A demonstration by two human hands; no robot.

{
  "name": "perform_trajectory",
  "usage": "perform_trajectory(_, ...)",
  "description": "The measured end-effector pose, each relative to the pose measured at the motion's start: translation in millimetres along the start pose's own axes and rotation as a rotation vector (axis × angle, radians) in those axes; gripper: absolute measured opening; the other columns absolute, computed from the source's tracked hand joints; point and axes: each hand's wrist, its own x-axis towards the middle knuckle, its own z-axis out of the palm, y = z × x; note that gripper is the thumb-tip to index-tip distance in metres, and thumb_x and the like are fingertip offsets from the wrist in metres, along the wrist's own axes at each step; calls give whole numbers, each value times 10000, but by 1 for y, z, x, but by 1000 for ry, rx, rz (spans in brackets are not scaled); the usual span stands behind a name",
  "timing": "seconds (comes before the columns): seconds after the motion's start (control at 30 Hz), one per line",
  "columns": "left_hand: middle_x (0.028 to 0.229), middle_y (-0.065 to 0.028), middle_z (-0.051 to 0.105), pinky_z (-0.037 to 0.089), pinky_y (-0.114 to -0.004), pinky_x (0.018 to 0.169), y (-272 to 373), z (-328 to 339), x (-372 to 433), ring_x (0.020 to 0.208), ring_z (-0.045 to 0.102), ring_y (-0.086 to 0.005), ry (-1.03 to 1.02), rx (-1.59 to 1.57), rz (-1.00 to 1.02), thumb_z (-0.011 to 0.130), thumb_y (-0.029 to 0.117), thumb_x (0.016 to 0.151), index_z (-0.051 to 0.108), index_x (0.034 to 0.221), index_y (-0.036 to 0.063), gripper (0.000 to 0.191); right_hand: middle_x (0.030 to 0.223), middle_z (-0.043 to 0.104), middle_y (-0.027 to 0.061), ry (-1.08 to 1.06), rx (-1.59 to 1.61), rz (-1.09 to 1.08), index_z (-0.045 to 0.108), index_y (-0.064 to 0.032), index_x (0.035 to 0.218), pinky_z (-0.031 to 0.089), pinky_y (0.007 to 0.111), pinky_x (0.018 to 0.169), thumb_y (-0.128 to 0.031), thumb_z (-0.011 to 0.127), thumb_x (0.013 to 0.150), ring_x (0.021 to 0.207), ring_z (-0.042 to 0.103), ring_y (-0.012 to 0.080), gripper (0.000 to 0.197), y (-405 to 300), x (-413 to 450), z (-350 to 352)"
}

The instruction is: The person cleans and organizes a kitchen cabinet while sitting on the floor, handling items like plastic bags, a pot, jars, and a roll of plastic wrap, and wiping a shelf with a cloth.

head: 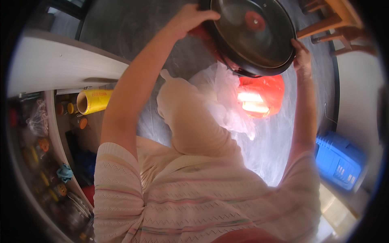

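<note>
Both hands hold up a round, dark-rimmed pan-like appliance [255, 33] with a glassy, shiny top and a red spot on it, at the top of the view. My left hand [194, 18] grips its left side, with the thumb on the rim. At the right rim, my right hand [301, 56] has its fingertips over the edge. Reddish parts show along the appliance's lower left side. Below it on the floor lie a translucent white plastic bag [225, 100] and a red plastic bag [273, 94], which reflects bright light.
Left stand open cabinet shelves with jars, a yellow roll [94, 101] and a teal crumpled cloth or bag [65, 173], beneath a white panel [67, 63]. Wooden chair legs [322, 25] reach in at top right. A blue plastic box [340, 161] sits at right on the floor.
</note>
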Motion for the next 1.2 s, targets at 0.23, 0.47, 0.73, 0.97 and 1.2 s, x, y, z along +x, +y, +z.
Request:
perform_trajectory(0.23,817,-109,621,530,-298,484,-109,-45,35,606,624,-196,19,-140,-242,694,186,682,555,1024,4,411,898,621,85,-86,4,175,545,64,1078,464,252,694,-111,607,776,767,583,152,355,90,37,80)
perform_trajectory(0.47,814,-120,612,547,-326,500,-195,-60,47,616,629,-222,57,-242,-433,677,171,686,544,998,-7,383,890,618,95,-146,-83,308,562,71,1053,464,257,697,-78,613,754,761,582,158,338,168,62,118)
perform_trajectory(0.73,853,-138,606,548,-341,506,-248,-73,77,654,629,-228,98,-340,-549,680,188,687,530,988,-30,400,794,624,107,-193,-288,293,603,70,968,460,265,645,-86,595,723,700,582,159,291,199,108,155)
perform_trajectory(0.97,790,-140,603,540,-344,515,-287,-79,87,614,614,-238,158,-508,-618,644,176,721,535,980,-27,347,770,625,105,-254,-469,238,597,67,987,467,295,621,-87,597,722,667,586,180,306,197,151,202)
perform_trajectory(1.2,881,-146,590,536,-367,530,-315,-67,95,617,610,-252,295,-670,-495,650,174,726,470,1079,-22,442,1002,602,155,-355,-344,197,530,42,1121,471,319,751,-35,601,703,881,579,214,430,207,178,236)
